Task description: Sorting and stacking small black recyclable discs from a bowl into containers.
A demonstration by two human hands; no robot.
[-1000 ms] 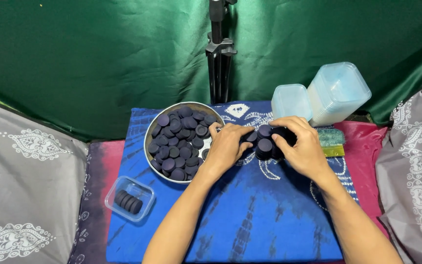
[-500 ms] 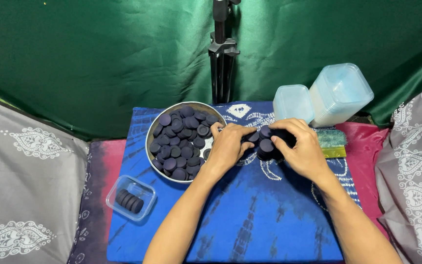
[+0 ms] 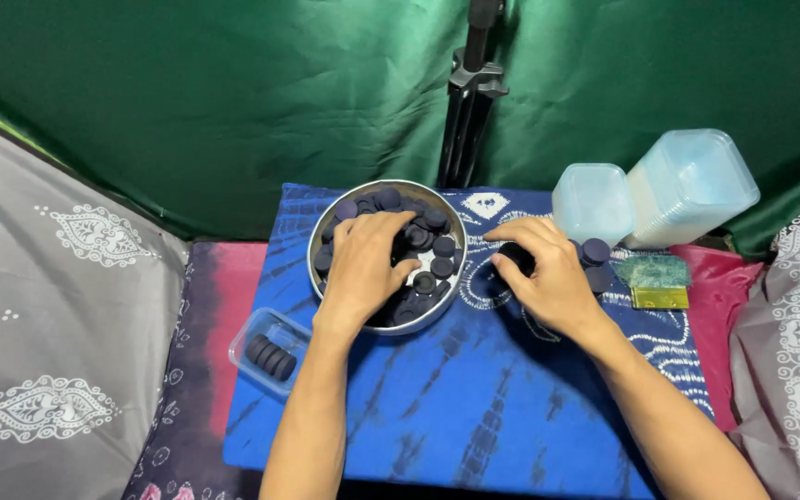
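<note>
A round metal bowl point(image 3: 326, 233) full of dark blue discs point(image 3: 434, 220) sits at the back of a blue tie-dye cloth point(image 3: 474, 389). My left hand point(image 3: 368, 264) lies over the bowl, fingers spread on the discs. My right hand point(image 3: 543, 273) rests on the cloth to the right of the bowl, curled around a row of dark discs point(image 3: 516, 255). A couple more loose discs point(image 3: 594, 252) show just past its fingers.
A small clear plastic box point(image 3: 268, 352) with a row of discs lies at the cloth's left edge. Stacks of clear boxes point(image 3: 687, 185) and lids point(image 3: 593, 199) stand back right, by a green-and-gold packet point(image 3: 655, 278). A tripod point(image 3: 469, 102) stands behind the bowl. Grey cushions flank both sides.
My left hand has left the row of discs and moved left into the bowl. My right hand stays on the row.
</note>
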